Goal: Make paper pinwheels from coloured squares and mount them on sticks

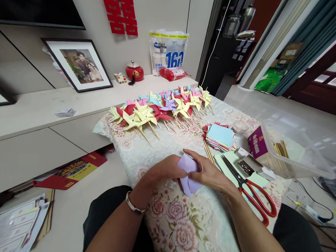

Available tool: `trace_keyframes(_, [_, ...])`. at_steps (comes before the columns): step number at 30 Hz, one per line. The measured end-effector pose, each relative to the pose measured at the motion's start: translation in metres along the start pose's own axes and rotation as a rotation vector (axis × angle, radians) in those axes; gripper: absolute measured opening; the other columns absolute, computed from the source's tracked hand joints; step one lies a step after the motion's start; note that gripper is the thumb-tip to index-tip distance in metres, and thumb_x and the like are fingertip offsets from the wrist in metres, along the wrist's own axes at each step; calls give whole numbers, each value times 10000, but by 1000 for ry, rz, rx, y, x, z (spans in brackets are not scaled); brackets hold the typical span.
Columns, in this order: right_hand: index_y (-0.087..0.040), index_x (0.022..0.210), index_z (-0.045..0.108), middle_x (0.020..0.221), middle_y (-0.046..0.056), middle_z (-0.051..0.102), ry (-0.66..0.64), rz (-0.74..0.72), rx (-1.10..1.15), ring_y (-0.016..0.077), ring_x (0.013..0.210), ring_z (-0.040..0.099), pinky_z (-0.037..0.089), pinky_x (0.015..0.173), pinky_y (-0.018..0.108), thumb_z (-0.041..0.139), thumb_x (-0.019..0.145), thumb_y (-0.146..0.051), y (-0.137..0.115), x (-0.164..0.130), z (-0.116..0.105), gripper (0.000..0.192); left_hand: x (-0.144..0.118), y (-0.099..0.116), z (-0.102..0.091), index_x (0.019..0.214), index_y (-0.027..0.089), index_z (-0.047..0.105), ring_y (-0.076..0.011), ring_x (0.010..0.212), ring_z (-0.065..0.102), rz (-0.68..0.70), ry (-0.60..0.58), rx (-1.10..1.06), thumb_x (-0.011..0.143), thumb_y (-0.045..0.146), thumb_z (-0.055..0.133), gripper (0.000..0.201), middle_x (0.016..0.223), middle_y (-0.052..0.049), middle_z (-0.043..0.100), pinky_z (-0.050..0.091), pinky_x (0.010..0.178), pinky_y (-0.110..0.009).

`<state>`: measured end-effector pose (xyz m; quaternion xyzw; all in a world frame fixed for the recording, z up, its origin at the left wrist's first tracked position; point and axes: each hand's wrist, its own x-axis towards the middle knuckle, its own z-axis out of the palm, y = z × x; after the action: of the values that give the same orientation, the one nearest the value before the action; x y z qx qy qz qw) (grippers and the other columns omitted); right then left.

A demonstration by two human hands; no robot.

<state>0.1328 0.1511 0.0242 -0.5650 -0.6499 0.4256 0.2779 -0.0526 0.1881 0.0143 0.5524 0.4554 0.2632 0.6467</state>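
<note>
1. The left hand [167, 169] and right hand [211, 171] are both pinching the purple paper [188, 163] over the floral tablecloth [185, 235].
2. They are apparently folding its corners inward.
3. The next move is probably calling for firm pressure at its centre.

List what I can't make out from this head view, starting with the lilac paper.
Lilac paper: its underside, turned away in the head view; left hand and right hand cover parts.
Pinwheels: exact count, head view; they overlap.
Metal bits: individual shapes, head view; too small.
Dark screen: upper part, head view; cut off by the top edge.
</note>
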Motion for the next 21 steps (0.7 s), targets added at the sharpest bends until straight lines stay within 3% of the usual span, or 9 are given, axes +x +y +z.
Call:
trace_keyframes(2, [-207,1406,563,1219,71,683,18,9,21,245,943,639,490,906,403,646,597,-57,3,0,0,827,4,-1,-2,578,157,687,-139,482,499,-16,-185,84,548,126,696,44,504,27,596,345,465,-229])
trace_keyframes(5, [-216,1430,529,1107,47,698,42,36,171,204,832,629,509,747,329,637,608,-65,12,0,1,842,8,0,-7,705,155,705,-131,526,521,0,-278,123,669,216,670,79,595,17,630,370,504,-227])
trace_keyframes(8, [-242,1441,492,954,5,695,79,77,452,166,712,606,474,608,268,662,633,-106,20,0,1,836,10,0,-10,836,155,702,-127,593,563,33,-268,-3,724,333,695,210,712,1,671,426,572,-223])
trace_keyframes(12, [-228,1434,466,859,-22,688,175,114,691,163,695,608,471,599,255,715,622,-138,22,2,5,854,11,-7,-5,955,147,701,-137,660,607,43,-223,-191,727,369,723,319,791,-30,705,465,625,-228])
trace_keyframes(21, [-206,1417,487,1061,26,716,308,71,746,199,810,652,505,688,285,748,636,-178,19,1,16,824,16,-15,19,973,143,731,-185,694,646,-3,-148,-393,651,267,750,346,768,-45,735,494,687,-293])
